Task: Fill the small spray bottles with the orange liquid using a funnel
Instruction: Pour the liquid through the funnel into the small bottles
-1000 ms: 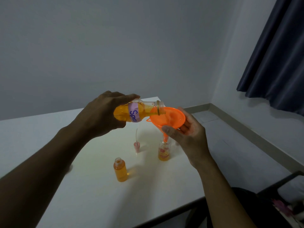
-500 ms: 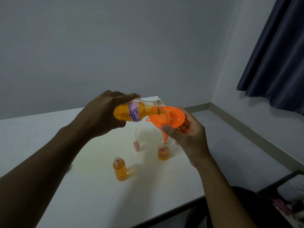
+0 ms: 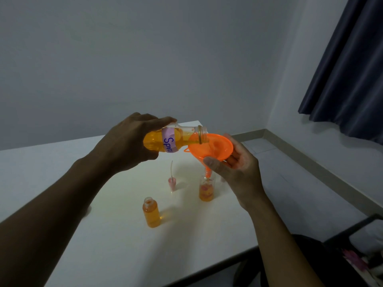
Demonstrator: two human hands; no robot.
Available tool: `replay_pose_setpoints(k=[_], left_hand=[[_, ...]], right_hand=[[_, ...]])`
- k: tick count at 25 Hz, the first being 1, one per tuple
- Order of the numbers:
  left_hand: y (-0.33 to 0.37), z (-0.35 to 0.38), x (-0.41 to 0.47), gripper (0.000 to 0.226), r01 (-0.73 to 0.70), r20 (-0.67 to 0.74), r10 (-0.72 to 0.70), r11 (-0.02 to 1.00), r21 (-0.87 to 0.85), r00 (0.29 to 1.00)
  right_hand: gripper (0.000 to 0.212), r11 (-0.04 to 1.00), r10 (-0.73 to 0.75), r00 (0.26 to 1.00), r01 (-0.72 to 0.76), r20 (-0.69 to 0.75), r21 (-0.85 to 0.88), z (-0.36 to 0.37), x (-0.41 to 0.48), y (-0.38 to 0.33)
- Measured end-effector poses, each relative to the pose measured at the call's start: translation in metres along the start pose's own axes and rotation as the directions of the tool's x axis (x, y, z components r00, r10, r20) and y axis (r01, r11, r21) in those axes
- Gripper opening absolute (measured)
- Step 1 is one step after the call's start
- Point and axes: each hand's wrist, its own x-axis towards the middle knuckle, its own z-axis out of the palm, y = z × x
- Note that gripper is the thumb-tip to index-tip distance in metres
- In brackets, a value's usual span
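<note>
The left hand (image 3: 132, 141) grips a tipped clear plastic bottle of orange liquid (image 3: 172, 139) over an orange plastic funnel (image 3: 213, 146), pinched by the right hand (image 3: 238, 172), spout in a small clear spray bottle (image 3: 206, 190) on the white surface (image 3: 124, 245).

Large bottle (image 3: 174, 139) pink label: handwritten "Spra…", rest hidden

left hand (image 3: 128, 143) gripping the bottle (image 3: 169, 141); right hand (image 3: 242, 172) holding the funnel (image 3: 217, 148), both arms outstretched
</note>
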Motion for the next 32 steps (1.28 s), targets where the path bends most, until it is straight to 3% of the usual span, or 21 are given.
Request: replay_pose_setpoints(k=[9, 32], left_hand=[[-0.0003, -0.0023, -0.0003, 0.089, -0.003, -0.002, 0.003, 1.000, 0.024, 1.000], [-0.0010, -0.0013, 0.0010, 0.089, -0.018, -0.002, 0.018, 0.999, 0.029, 1.000]], right_hand=[[0.084, 1.000, 0.002, 1.000, -0.002, -0.009, -0.009, 0.0008, 0.0007, 0.0005], [0.074, 1.000, -0.027, 1.000, 0.027, 0.015, -0.007, 0.0005, 0.0015, 0.0004]])
